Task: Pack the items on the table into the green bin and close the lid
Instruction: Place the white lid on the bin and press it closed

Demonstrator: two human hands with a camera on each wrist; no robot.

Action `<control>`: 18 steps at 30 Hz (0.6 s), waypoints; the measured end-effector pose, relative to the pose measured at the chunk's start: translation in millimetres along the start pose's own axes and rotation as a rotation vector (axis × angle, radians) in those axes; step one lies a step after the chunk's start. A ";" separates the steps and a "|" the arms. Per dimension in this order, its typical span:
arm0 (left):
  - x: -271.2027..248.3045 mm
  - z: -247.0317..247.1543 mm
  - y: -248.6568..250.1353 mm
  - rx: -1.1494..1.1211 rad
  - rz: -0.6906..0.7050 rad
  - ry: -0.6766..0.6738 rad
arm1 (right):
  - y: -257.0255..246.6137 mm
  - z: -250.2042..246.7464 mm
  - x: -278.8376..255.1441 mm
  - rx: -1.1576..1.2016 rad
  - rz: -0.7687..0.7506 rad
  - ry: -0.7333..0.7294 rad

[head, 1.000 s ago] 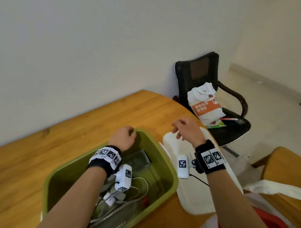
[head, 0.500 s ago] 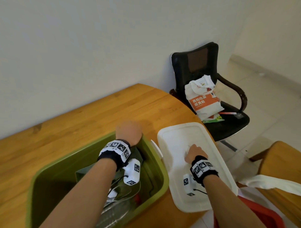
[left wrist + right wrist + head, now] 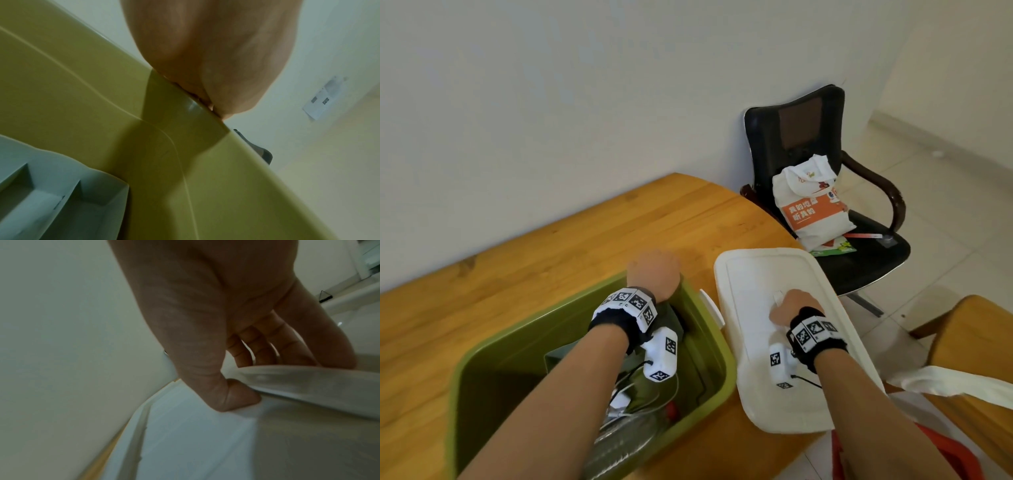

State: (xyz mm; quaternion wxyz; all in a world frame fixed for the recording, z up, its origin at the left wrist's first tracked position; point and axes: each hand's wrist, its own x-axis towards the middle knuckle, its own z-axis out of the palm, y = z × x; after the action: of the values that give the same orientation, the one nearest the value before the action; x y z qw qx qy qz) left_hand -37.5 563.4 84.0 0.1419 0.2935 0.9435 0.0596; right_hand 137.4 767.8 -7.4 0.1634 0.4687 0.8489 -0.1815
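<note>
A second earlier the right hand (image 3: 792, 305) had hovered above the white plastic lid (image 3: 750, 274); it had since dropped onto it, so closing looked about to begin. In the right wrist view its fingers (image 3: 259, 344) curled under a raised white handle strip (image 3: 308, 378), thumb pressed on the lid. The left hand (image 3: 654, 274) gripped the far rim of the green plastic bin (image 3: 709, 346), which sat just left of the lid on the wooden table (image 3: 551, 246), items already inside.

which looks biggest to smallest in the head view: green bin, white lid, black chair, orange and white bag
1. green bin
2. white lid and black chair: too alike, chair farther away
3. orange and white bag
</note>
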 end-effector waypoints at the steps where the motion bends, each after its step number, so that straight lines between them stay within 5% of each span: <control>1: 0.4 -1.5 -0.8 -0.013 0.004 -0.014 | -2.0 -9.2 -1.3 0.016 -0.007 0.006; 10: -22.2 -33.5 -28.1 -0.313 0.043 -0.056 | -40.8 -134.5 -40.9 0.111 -0.254 0.202; 14: -51.1 -65.6 -55.4 -0.539 -0.005 0.113 | -83.3 -167.2 -68.4 0.133 -0.465 0.238; 18: -83.1 -103.5 -104.6 -1.137 -0.172 0.312 | -140.6 -171.2 -104.9 0.028 -0.678 0.217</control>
State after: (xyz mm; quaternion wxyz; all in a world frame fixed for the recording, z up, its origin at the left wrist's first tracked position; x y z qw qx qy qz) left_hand -59.5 427.1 181.5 0.1406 0.0820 0.7937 0.5861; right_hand 52.0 699.9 212.1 -0.0038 0.1792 0.9660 -0.1861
